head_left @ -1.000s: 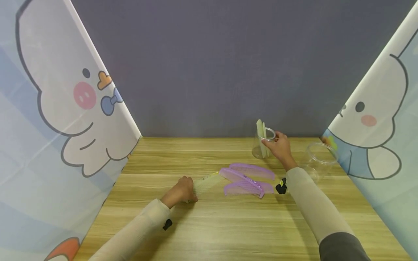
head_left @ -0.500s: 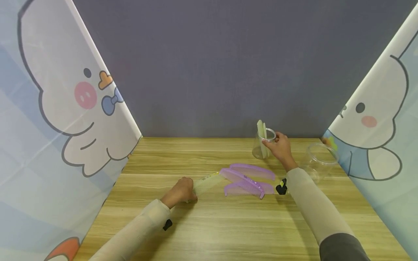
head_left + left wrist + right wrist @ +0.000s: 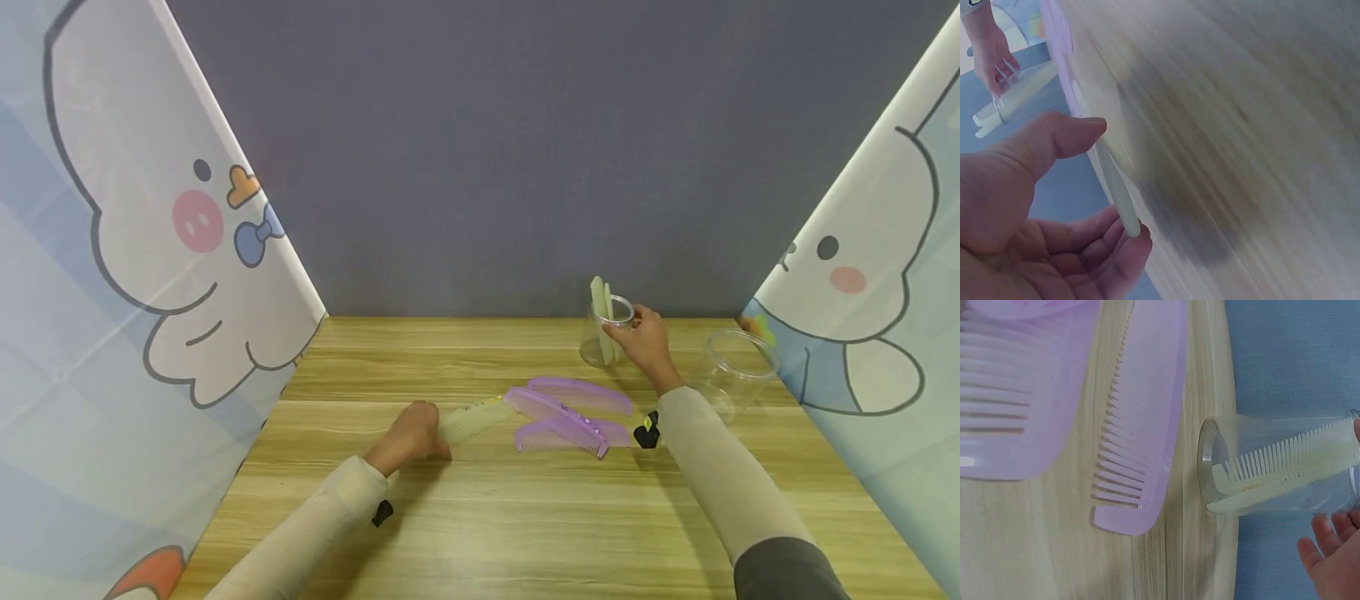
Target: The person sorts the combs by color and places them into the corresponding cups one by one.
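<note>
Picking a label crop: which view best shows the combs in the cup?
Right wrist: the pale combs appear largest, teeth distinct through the clear cup, though the frame edge cuts off their tops. Head shows them small, tops above the cup; left wrist shows them small in the background.

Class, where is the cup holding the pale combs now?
In the head view, the cup stands right of centre on the table, behind the purple combs, held at the rim by the right hand.

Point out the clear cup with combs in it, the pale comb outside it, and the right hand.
Clear cup (image 3: pixel 1260 430): right wrist view, on its bare side wall.
Pale comb (image 3: pixel 474 422): head view, on its teeth.
Right hand (image 3: pixel 642 340): head view, on its back.
</note>
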Demonstrator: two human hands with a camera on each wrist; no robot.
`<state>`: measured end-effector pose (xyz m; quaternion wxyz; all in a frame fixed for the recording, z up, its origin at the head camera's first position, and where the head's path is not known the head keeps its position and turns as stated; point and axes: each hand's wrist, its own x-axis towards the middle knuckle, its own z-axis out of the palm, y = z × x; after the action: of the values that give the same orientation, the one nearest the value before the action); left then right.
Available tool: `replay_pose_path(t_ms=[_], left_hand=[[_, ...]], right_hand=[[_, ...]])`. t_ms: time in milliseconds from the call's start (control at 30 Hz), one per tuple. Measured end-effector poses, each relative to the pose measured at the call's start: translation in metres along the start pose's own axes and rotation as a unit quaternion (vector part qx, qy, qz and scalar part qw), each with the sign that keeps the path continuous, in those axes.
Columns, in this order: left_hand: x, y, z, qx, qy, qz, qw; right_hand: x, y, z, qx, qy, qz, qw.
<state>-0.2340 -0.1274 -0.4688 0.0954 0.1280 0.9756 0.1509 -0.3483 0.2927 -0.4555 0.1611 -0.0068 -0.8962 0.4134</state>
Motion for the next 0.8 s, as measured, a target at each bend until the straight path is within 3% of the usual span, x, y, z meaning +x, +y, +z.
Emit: replay_pose_path(t_ms=[233,467,800], left_hand=[[0.001,-0.005,-0.007,-0.017,0.029,0.010,0.9994],[0.007,-0.014,-0.016,-0.007,0.036,0.010,0.9993],[0.011,-0.018,-0.028,-0.005,0.077,0.029,0.9966]], right_hand=[[0.000,0.000,0.000,0.000,0.001,-0.002,1.000],[0.000,0.001,-0.001,0.004,-0.001,0.000,1.000],[0.000,0.001,-0.001,0.007,-0.001,-0.001,1.000]])
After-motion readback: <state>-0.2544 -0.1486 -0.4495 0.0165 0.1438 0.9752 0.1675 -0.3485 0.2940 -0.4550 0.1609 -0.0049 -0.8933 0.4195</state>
